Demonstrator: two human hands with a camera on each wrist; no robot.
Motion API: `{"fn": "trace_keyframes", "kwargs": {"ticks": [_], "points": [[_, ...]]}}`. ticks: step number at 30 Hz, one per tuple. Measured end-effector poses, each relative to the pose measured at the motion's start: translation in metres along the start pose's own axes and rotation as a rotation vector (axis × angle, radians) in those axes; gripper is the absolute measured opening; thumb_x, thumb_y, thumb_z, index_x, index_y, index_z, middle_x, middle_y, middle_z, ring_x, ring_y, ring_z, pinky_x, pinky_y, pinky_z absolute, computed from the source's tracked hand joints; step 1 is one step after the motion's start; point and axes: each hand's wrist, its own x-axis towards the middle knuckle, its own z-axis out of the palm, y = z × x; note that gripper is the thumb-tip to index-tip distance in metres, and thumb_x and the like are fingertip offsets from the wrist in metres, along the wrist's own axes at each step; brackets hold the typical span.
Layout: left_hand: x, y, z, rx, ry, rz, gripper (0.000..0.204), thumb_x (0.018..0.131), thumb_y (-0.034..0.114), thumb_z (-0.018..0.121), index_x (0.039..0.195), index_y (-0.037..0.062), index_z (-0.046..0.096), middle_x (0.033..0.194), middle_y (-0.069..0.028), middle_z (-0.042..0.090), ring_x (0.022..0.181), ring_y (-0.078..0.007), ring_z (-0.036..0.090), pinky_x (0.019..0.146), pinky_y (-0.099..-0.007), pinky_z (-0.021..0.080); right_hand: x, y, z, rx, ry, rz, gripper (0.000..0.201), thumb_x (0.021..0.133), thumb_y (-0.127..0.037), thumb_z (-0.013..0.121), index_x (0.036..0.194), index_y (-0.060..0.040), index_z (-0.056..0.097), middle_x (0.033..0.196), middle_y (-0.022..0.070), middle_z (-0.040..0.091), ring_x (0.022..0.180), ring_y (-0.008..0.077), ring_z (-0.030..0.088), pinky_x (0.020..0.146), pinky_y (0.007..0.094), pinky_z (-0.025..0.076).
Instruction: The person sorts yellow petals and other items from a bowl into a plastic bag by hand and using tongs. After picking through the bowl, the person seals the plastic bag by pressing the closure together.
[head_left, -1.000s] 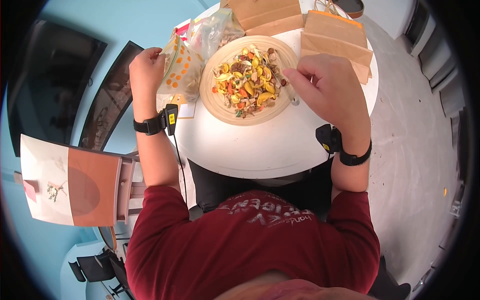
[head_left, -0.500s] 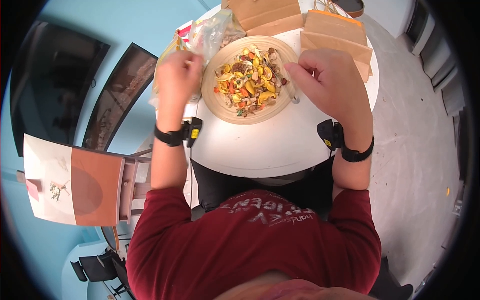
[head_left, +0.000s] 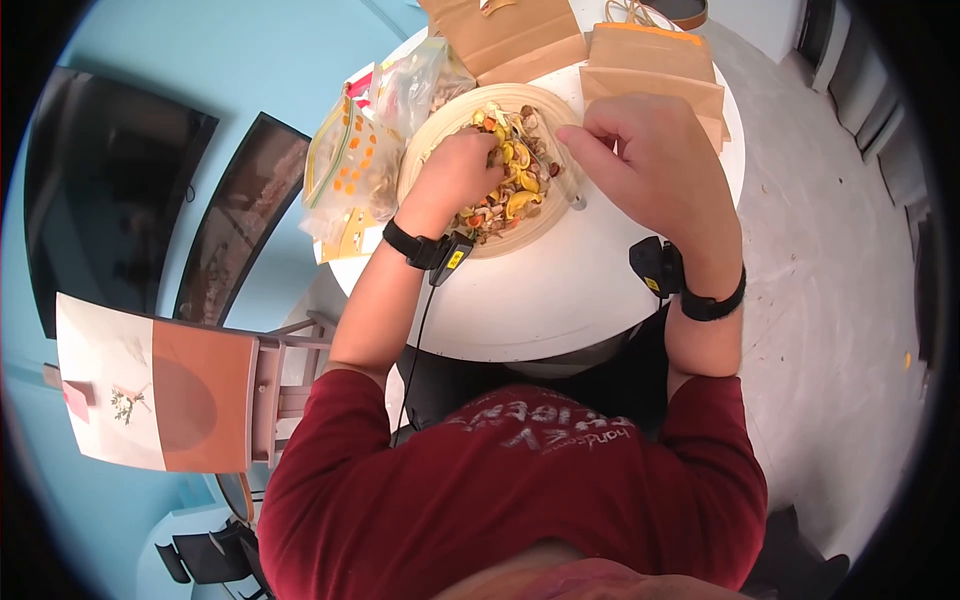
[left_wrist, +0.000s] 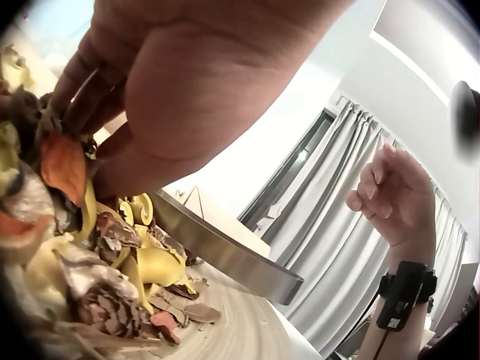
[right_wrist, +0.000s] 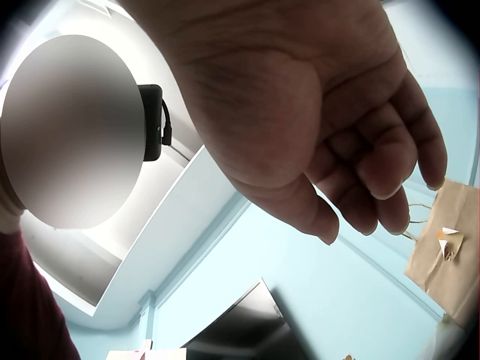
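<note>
A heap of dried potpourri (head_left: 522, 160), with yellow curls, orange petals and brown bits, lies on a round wooden plate (head_left: 545, 222). My left hand (head_left: 462, 175) reaches into the heap's left side, fingers pointing down. In the left wrist view, its fingers and thumb stand apart near an orange petal (left_wrist: 64, 166), the fingertips partly hidden among the pieces. A small pine cone (left_wrist: 112, 309) lies below. Beside the heap rests a flat metal strip (left_wrist: 232, 255) resembling tongs. My right hand (head_left: 645, 160) hovers over the plate's right edge, fingers loosely curled around nothing.
A zip bag with orange dots (head_left: 352, 160) stands left of the plate, and a clear plastic bag (head_left: 405, 90) sits behind it. Two brown paper bags (head_left: 510, 45) are at the back of the round white table (head_left: 500, 320). A small side table (head_left: 180, 390) stands at left.
My left hand has left the dotted zip bag, moved right and come down into the potpourri. The right hand stays over the plate's right edge.
</note>
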Motion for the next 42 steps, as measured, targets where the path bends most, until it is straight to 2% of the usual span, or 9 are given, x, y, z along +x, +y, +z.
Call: {"fn": "trace_keyframes", "kwargs": {"ticks": [4,7,12,16,21,30,33,39,42], "points": [[0.006,-0.001,0.001,0.039,-0.025,-0.016,0.028,0.081,0.017,0.075,0.101,-0.0026,0.073,0.100,-0.0242,0.071,0.098,-0.0425,0.068,0.088,-0.0475,0.054,0.000,0.001,0.000,-0.015,0.007,-0.024,0.034,0.089,-0.021,0.072,0.065,0.0005,0.061,0.061,0.0160,0.059,0.059,0.0358,0.058,0.059,0.0445,0.046],[0.010,-0.003,0.003,0.036,-0.040,-0.021,0.027,0.080,0.016,0.075,0.100,-0.0026,0.074,0.100,-0.0242,0.071,0.098,-0.0420,0.068,0.088,-0.0472,0.054,0.000,0.004,0.001,0.007,-0.002,-0.040,0.033,0.093,-0.022,0.073,0.073,0.0021,0.064,0.060,0.0129,0.055,0.054,0.0266,0.051,0.055,0.0392,0.039],[0.017,-0.009,0.006,0.060,-0.010,-0.044,0.022,0.080,0.014,0.074,0.094,-0.0031,0.074,0.092,-0.0227,0.073,0.090,-0.0419,0.070,0.083,-0.0460,0.056,-0.001,0.004,0.002,0.010,-0.016,-0.022,0.033,0.093,-0.022,0.073,0.073,0.0023,0.064,0.060,0.0135,0.055,0.054,0.0271,0.051,0.055,0.0397,0.039],[0.016,-0.019,0.005,-0.064,0.042,-0.076,0.017,0.084,0.013,0.072,0.092,-0.0027,0.075,0.082,-0.0193,0.074,0.078,-0.0354,0.072,0.074,-0.0436,0.057,0.001,0.000,0.004,-0.004,-0.041,0.015,0.033,0.089,-0.021,0.072,0.066,0.0002,0.062,0.061,0.0164,0.060,0.059,0.0362,0.059,0.058,0.0448,0.046],[0.009,-0.039,0.002,-0.183,0.186,-0.064,0.015,0.090,0.011,0.071,0.094,-0.0024,0.076,0.075,-0.0140,0.072,0.067,-0.0197,0.070,0.065,-0.0349,0.056,0.004,0.003,0.011,-0.024,-0.076,0.011,0.032,0.089,-0.021,0.072,0.066,0.0004,0.064,0.062,0.0168,0.061,0.059,0.0360,0.059,0.058,0.0446,0.047],[-0.012,-0.048,-0.017,-0.479,0.261,-0.180,0.014,0.092,0.010,0.074,0.096,-0.0035,0.075,0.076,-0.0036,0.073,0.064,-0.0082,0.063,0.060,-0.0260,0.051,0.012,0.007,0.039,-0.015,-0.195,0.093,0.031,0.090,-0.023,0.072,0.069,-0.0009,0.066,0.065,0.0165,0.063,0.062,0.0364,0.062,0.060,0.0446,0.048],[-0.021,-0.045,-0.024,-0.740,0.256,-0.265,0.012,0.095,0.007,0.072,0.099,-0.0040,0.076,0.081,-0.0044,0.073,0.070,-0.0077,0.064,0.064,-0.0266,0.055,0.012,0.010,0.046,-0.039,-0.277,0.115,0.029,0.090,-0.024,0.073,0.072,-0.0011,0.068,0.067,0.0170,0.065,0.064,0.0371,0.063,0.061,0.0445,0.049],[-0.035,-0.045,-0.023,-1.711,0.274,-0.387,0.013,0.099,-0.001,0.063,0.104,-0.0083,0.072,0.101,-0.0141,0.074,0.089,-0.0162,0.070,0.084,-0.0329,0.062,0.018,0.007,0.046,-0.090,-0.429,0.242,0.026,0.089,-0.023,0.075,0.079,0.0003,0.070,0.072,0.0183,0.067,0.065,0.0367,0.064,0.061,0.0430,0.049],[-0.042,-0.053,-0.020,-1.996,0.201,-0.330,0.013,0.099,0.000,0.064,0.104,-0.0091,0.071,0.100,-0.0142,0.074,0.092,-0.0184,0.072,0.088,-0.0324,0.061,0.020,-0.001,0.046,-0.070,-0.477,0.303,0.023,0.089,-0.020,0.076,0.081,0.0008,0.071,0.073,0.0176,0.067,0.065,0.0337,0.065,0.062,0.0410,0.050]]}}
